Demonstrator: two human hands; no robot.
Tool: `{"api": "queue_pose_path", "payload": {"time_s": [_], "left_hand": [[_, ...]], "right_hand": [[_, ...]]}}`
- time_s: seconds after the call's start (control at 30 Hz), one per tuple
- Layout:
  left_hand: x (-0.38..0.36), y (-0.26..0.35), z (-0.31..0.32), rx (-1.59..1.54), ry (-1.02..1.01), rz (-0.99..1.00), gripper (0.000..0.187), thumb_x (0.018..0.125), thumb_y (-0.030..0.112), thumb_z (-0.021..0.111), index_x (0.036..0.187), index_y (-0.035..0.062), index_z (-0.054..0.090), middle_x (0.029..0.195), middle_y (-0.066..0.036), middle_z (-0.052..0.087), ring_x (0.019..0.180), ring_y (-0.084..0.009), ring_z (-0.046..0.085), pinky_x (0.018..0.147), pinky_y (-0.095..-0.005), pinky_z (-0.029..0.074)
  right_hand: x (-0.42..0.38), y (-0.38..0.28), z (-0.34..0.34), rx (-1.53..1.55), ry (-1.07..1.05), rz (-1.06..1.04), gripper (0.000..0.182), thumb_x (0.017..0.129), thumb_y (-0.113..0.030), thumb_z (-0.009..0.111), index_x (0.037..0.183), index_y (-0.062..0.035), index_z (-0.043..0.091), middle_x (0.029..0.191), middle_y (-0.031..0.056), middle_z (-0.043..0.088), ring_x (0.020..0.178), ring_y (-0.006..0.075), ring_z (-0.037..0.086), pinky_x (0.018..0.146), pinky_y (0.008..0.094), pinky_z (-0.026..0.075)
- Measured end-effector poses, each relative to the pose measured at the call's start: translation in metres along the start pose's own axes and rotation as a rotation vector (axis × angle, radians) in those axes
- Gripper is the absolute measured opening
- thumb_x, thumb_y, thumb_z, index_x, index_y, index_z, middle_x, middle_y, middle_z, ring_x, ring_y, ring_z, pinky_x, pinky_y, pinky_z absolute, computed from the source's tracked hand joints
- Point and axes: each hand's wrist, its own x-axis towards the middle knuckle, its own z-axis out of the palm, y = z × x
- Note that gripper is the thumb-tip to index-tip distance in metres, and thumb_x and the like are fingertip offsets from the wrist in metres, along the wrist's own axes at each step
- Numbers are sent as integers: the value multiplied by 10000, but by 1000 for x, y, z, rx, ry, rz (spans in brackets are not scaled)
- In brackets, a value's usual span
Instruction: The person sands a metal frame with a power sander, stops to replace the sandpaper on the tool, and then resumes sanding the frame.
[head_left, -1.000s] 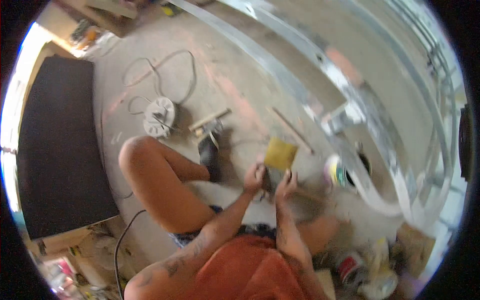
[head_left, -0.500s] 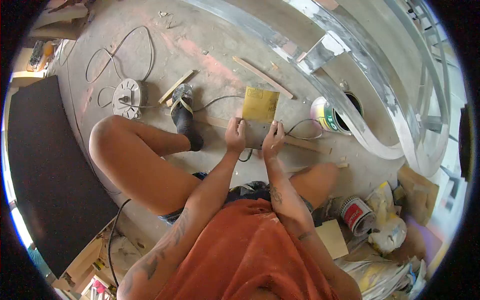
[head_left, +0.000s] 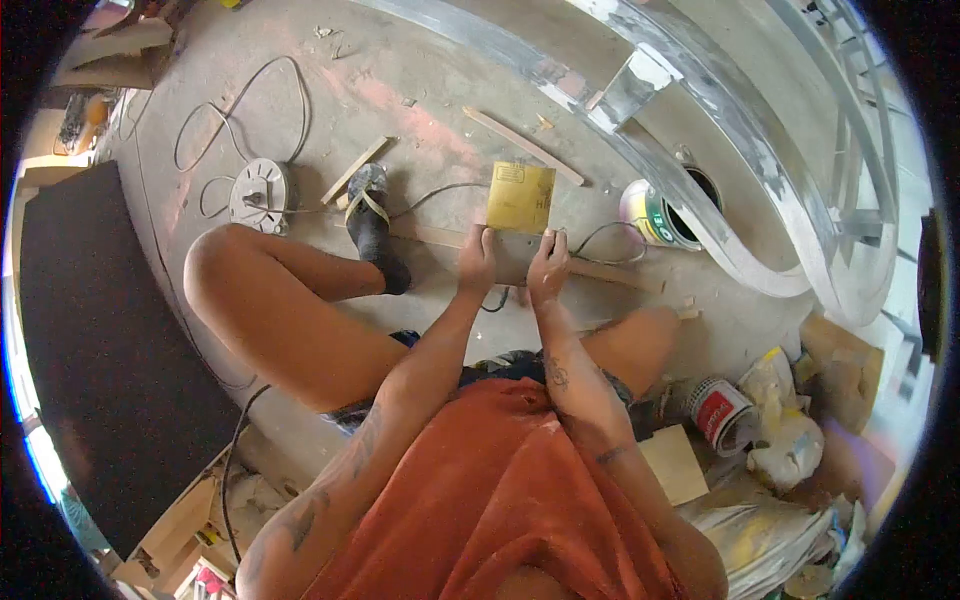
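Observation:
I sit on a dusty concrete floor with my knees apart. Both hands hold one sheet of sandpaper, folded so its yellow back stands up and its grey face lies between my hands. My left hand pinches the sheet's left edge. My right hand pinches its right edge. Under the sheet a long wooden strip lies across the floor.
An open paint can stands right of my hands beside a curved metal frame. A cable reel and loose cable lie at the left, past my sandalled foot. A red tin, bags and cardboard are at the lower right; a black panel at the left.
The view has steadied since one second ago. My hands and the sandpaper have shifted slightly up and away from me; both hands keep their hold on it.

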Motion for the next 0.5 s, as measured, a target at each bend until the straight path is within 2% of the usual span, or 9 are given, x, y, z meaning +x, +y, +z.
{"api": "queue_pose_path", "payload": {"time_s": [0.1,0.13,0.2,0.23,0.27,0.33,0.4,0.47,0.5], "left_hand": [[13,-14,-9,-11,-175,-160,340,1068,317,486,1162,-2,554,1106,-231,625,1030,-381,616,881,-460,468],[19,-22,-16,-197,-300,-241,349,1026,311,567,1222,23,548,1159,-204,631,1088,-356,612,918,-448,471],[34,-21,-32,-379,-432,-313,408,984,305,648,1283,48,543,1212,-177,636,1145,-331,608,956,-436,474],[40,-12,-42,-386,-543,-335,514,931,268,708,1360,65,510,1256,-156,626,1180,-315,591,994,-431,467],[45,-5,-49,-393,-653,-359,647,877,231,768,1436,82,478,1300,-135,616,1214,-300,574,1033,-426,460],[54,6,-59,-318,-739,-347,634,843,187,745,1422,79,511,1271,-128,621,1193,-282,575,1018,-421,469],[59,4,-63,-239,-822,-340,628,809,143,722,1407,75,544,1243,-121,627,1172,-265,575,1003,-417,479],[62,-5,-65,-287,-872,-288,645,817,128,701,1440,73,547,1280,-125,629,1194,-253,584,1009,-387,481],[62,-6,-66,-286,-873,-297,645,817,128,701,1440,73,547,1280,-125,629,1194,-253,584,1009,-387,481]], "right_hand": [[9,21,0,-44,-59,-31,312,1058,-265,497,1051,22,619,1020,250,656,975,440,617,835,495,487],[16,41,-6,-42,-53,-29,312,1058,-265,497,1051,22,619,1020,250,656,975,440,617,835,495,487],[40,78,-13,-178,-295,-512,273,1025,-201,509,1164,5,623,1155,230,656,1097,399,609,918,437,495],[53,79,-5,480,-393,-30,328,972,-123,516,1264,-8,609,1232,190,652,1180,324,596,999,377,465],[58,64,-14,480,-390,-31,328,972,-123,516,1264,-8,609,1232,190,652,1180,324,596,999,377,465],[67,-1,-54,696,-686,336,501,922,-65,571,1421,-26,536,1269,106,632,1137,219,584,1027,330,431],[72,-21,-67,634,-756,317,497,894,-75,632,1381,-10,558,1223,101,658,1111,214,600,995,314,452],[79,-28,-72,108,-913,28,410,920,-106,638,1318,-13,612,1163,110,682,1115,230,619,971,321,478],[77,-34,-76,110,-918,36,410,920,-106,638,1318,-13,612,1163,110,682,1115,230,619,971,321,478]]}}
